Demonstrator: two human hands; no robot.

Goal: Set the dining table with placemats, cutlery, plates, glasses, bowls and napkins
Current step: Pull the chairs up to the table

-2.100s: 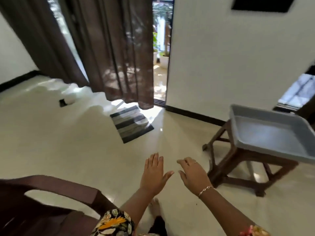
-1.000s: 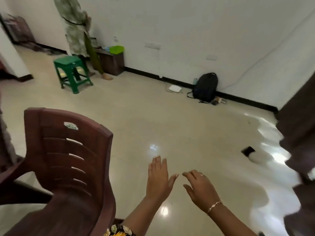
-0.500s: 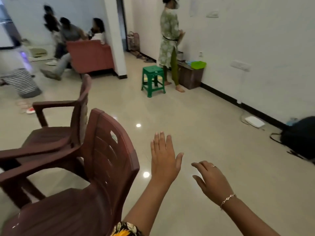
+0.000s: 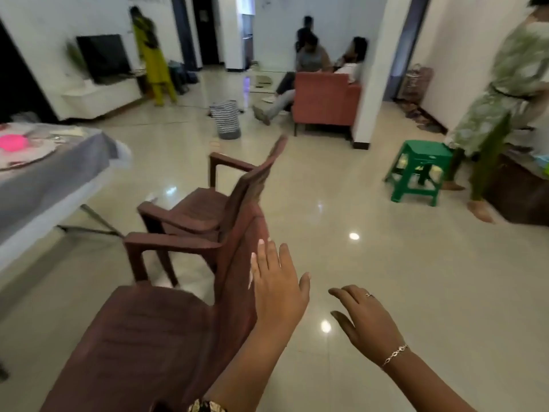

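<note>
While facing the room, holds left hand (image 4: 279, 289) flat, fingers straight and together, beside brown chair (image 4: 154, 337); hovers right hand (image 4: 365, 319) empty, fingers loosely spread. Shows dining table (image 4: 44, 179) cropped at left, its pink dish (image 4: 13, 142) blurred.

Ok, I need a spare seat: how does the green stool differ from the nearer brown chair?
The green stool is low, backless and armless; the nearer brown chair has a tall back and armrests. The stool stands far right; the chair is close, lower left. Both are unoccupied.
</note>
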